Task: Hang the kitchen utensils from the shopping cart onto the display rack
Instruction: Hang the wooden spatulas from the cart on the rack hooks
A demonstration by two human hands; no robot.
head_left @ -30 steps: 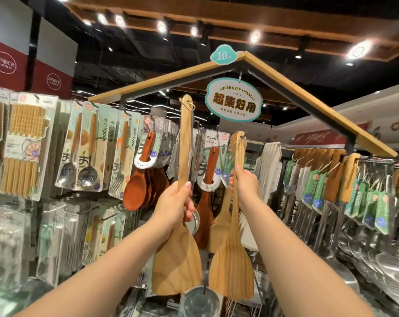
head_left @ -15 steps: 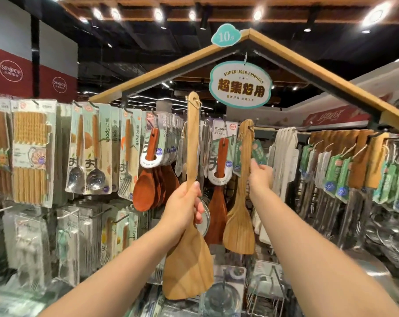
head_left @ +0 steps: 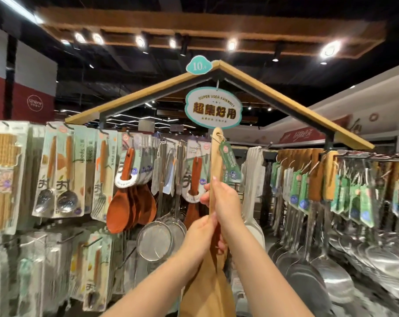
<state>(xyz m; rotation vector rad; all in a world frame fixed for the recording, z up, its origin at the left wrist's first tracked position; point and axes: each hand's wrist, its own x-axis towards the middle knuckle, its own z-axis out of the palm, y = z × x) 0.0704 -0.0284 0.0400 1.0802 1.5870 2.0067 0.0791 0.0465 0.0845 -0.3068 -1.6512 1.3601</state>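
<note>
A light wooden spatula [head_left: 215,156] with a string loop and a green tag [head_left: 228,160] stands upright in front of the display rack [head_left: 285,106]. Its broad blade [head_left: 207,291] points down between my forearms. My right hand [head_left: 224,202] grips the handle at mid-height. Just below, my left hand [head_left: 202,234] grips the lower handle. The spatula's top end sits under the oval hanging sign [head_left: 213,108], level with the row of hooks. No second spatula shows apart from this one. The shopping cart is out of view.
Brown wooden rice spoons [head_left: 129,197] and packaged spoons and forks [head_left: 63,175] hang at the left. Wire strainers [head_left: 155,239] hang left of my hands. White spoons [head_left: 251,179] and steel turners with green tags [head_left: 319,191] crowd the right.
My hands held two separate spatulas apart; now they have come together at the centre on one spatula. The view has tilted up and shifted right.
</note>
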